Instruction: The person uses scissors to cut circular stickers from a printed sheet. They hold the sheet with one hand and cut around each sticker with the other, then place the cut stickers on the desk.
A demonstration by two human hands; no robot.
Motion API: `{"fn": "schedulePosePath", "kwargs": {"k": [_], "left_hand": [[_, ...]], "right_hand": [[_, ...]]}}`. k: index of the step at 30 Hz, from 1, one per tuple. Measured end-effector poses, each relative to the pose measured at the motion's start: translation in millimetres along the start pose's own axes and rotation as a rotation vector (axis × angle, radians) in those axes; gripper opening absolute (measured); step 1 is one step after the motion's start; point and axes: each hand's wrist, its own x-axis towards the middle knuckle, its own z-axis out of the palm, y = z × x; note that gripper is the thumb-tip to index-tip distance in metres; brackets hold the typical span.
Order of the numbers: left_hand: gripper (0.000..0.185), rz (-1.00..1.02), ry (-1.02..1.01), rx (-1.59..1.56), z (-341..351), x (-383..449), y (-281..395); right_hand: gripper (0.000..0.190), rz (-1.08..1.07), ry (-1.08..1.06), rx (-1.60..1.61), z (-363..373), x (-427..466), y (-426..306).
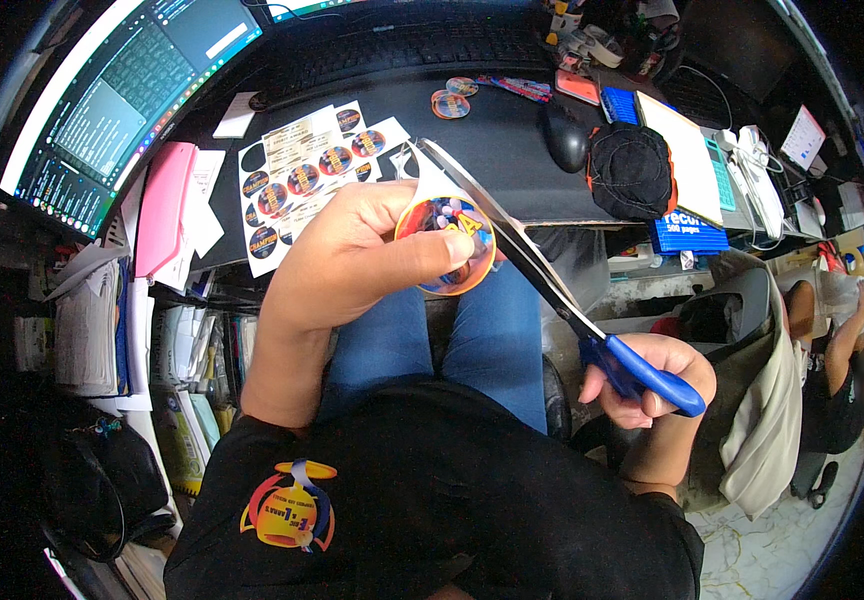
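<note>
Between the thumb and fingers of my left hand (357, 255) is a round printed sticker (441, 217), with a strip of white paper margin still joined at its upper edge. My right hand (642, 382) grips blue-handled scissors (552, 289) by the finger loops. The long blades slant up and left along the sticker's right side, their tips near the white margin. Whether the blades touch the paper is hard to tell. Past my left hand, printed sheets of round stickers (303, 180) overlap on the black desk (477, 176).
Several cut round stickers (451, 103) lie at the desk's back beside striped ribbons (518, 88). A black mouse (565, 139), a black cloth pouch (631, 169) and a teal calculator (720, 174) sit to the right. A pink folder (166, 206) stands left. Another person (837, 375) is at far right.
</note>
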Motion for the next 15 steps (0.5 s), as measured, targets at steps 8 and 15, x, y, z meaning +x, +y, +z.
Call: {"fn": "schedulePosePath", "kwargs": {"k": [8, 15], "left_hand": [[0.024, -0.039, -0.071, -0.030, -6.1, -0.9, 2.2], [0.041, 0.263, 0.413, -0.036, 22.2, 20.9, -19.6]], "right_hand": [[0.044, 0.015, 0.002, -0.044, -2.6, -1.8, -1.1], [0.038, -0.092, 0.112, -0.165, 5.9, 23.6, 19.1]]}}
